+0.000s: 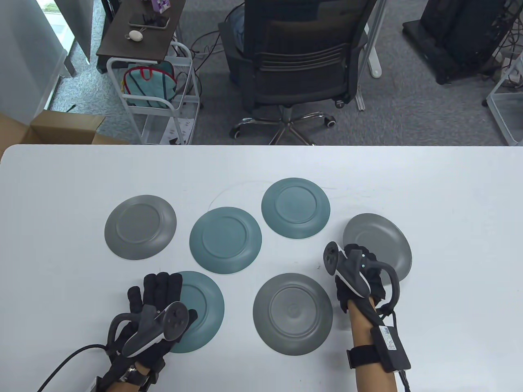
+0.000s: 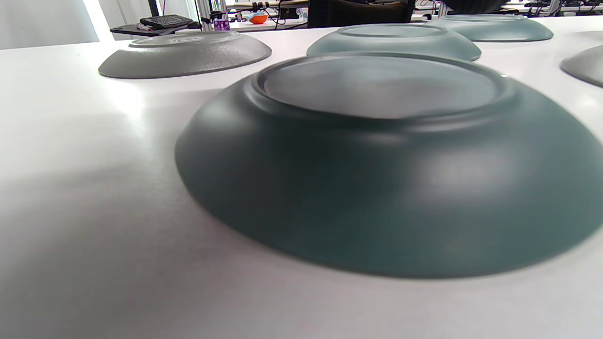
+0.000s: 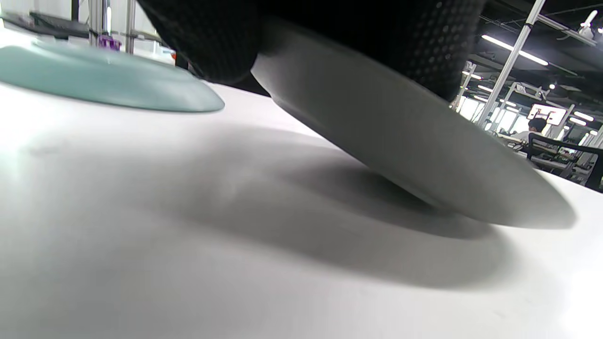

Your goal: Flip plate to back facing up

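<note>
Six plates lie on the white table [image 1: 61, 196]. My right hand [image 1: 363, 261] grips the near edge of the grey plate [image 1: 380, 237] at the right. In the right wrist view this plate [image 3: 400, 141] is tilted, its near edge raised under my gloved fingers [image 3: 212, 42] and its far edge on the table. My left hand [image 1: 155, 288] lies open with its fingers stretched over the left part of a teal plate [image 1: 204, 310] at the front left. That plate lies back up and fills the left wrist view [image 2: 386, 160]; no fingers show there.
Four more plates lie back up: grey at the far left [image 1: 140, 227], teal in the middle [image 1: 225, 239], teal at the back [image 1: 295, 207], grey at the front middle [image 1: 292, 313]. An office chair [image 1: 298, 61] stands beyond the table's far edge.
</note>
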